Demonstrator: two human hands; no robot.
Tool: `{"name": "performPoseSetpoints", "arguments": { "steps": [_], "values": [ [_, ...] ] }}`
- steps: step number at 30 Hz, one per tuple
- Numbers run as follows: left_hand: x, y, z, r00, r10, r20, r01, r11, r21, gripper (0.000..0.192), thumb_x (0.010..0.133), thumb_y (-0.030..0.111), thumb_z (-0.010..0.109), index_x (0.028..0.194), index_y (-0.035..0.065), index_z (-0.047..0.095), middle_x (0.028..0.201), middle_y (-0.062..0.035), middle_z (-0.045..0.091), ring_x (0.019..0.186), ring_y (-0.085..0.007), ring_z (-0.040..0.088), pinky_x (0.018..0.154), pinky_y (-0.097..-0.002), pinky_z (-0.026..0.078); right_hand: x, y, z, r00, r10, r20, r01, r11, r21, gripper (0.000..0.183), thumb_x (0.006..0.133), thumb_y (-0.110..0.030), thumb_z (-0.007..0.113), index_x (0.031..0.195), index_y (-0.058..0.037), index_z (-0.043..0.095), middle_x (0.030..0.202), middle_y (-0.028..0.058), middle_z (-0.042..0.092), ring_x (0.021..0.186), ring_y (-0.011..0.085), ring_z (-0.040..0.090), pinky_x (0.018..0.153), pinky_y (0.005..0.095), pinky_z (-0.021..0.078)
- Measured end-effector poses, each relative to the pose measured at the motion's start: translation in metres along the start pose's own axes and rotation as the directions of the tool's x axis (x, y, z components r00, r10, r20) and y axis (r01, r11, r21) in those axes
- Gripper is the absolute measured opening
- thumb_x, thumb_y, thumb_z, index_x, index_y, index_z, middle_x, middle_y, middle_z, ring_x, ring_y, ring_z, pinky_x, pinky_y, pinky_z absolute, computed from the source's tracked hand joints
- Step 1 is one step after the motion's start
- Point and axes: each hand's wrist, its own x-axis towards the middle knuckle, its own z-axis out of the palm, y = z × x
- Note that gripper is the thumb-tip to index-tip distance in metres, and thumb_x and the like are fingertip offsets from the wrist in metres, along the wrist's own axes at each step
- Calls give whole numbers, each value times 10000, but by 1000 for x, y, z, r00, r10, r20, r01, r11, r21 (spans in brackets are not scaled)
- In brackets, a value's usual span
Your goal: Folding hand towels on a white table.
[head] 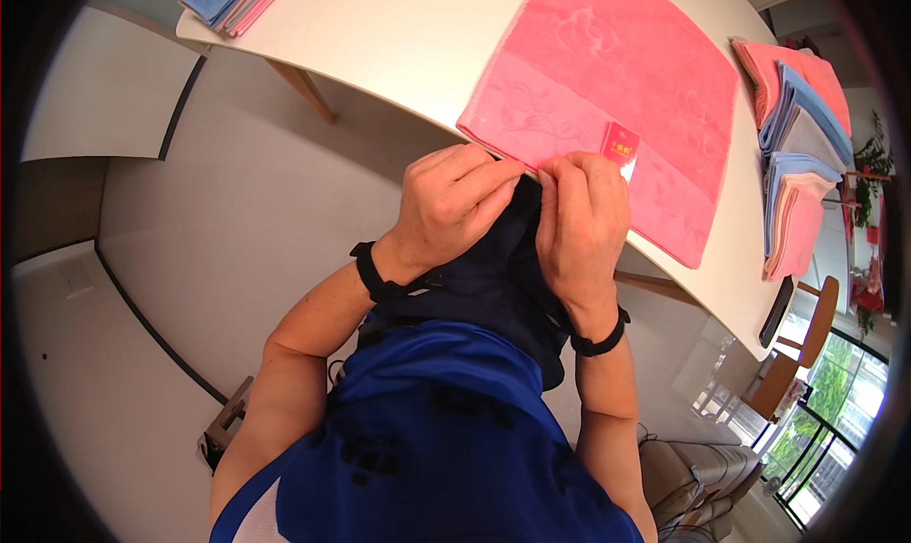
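A pink towel [640, 59] lies spread flat on the white table, with raised floral patterns and a smoother band along its near side. My left hand [452, 205] pinches the towel's near hem between thumb and forefinger. Close beside it, my right hand [587, 223] grips the same hem, and the two sets of fingertips almost meet at the table edge. A red paper label [620, 144] bearing writing sits on the towel's band, its lower part partly covered by my right hand. The small stretch of hem under my fingertips is hidden.
Folded blue, grey and pink towels [804, 137] are piled at the table's right end, near a dark phone-like object [776, 312]. Another towel stack [228, 2] rests at the far left corner of the white table [384, 45]. A wooden chair [818, 322] stands at the right.
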Motion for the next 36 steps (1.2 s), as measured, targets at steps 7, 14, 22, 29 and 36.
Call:
{"name": "performPoseSetpoints", "arguments": {
  "steps": [7,14,22,29,36],
  "values": [
    [-2,-1,1,1000,13,-6,-13,1000,7,240,825,-47,866,1050,24,825,868,-88,732,719,-267,699,647,-393,549,-1,0,0,999,-10,-38,12,999,49,164,913,-14,801,1064,-6,737,1019,130,666,907,338,644,776,461,504],
    [-3,-2,3,1000,28,-10,-28,1000,14,259,829,-45,863,1076,22,824,865,-83,726,716,-266,695,647,-398,546,2,0,3,1000,6,11,-6,999,-38,128,933,-26,790,1029,-10,707,1029,142,656,906,344,643,772,469,501],
    [-7,-1,1,999,31,14,-31,999,31,298,825,-40,865,1114,20,830,839,-76,696,693,-264,671,629,-402,524,0,-5,-5,1000,1,-29,-1,1000,5,169,916,-44,818,1063,-9,741,988,112,646,881,311,630,771,445,485],
    [-6,-1,5,999,48,3,-48,998,28,313,826,-40,859,1131,21,832,836,-69,684,689,-264,662,627,-405,514,4,2,-1,1000,-23,-18,22,999,-45,200,879,-20,825,1068,-13,759,973,93,642,851,287,615,749,438,468],
    [-8,-1,3,999,29,16,-30,999,27,310,830,-34,857,1134,18,830,829,-76,681,685,-269,658,628,-405,512,1,3,0,998,-64,-26,64,998,-17,184,860,-22,829,1034,-19,766,953,85,636,832,285,607,737,439,453]
  ]
}}
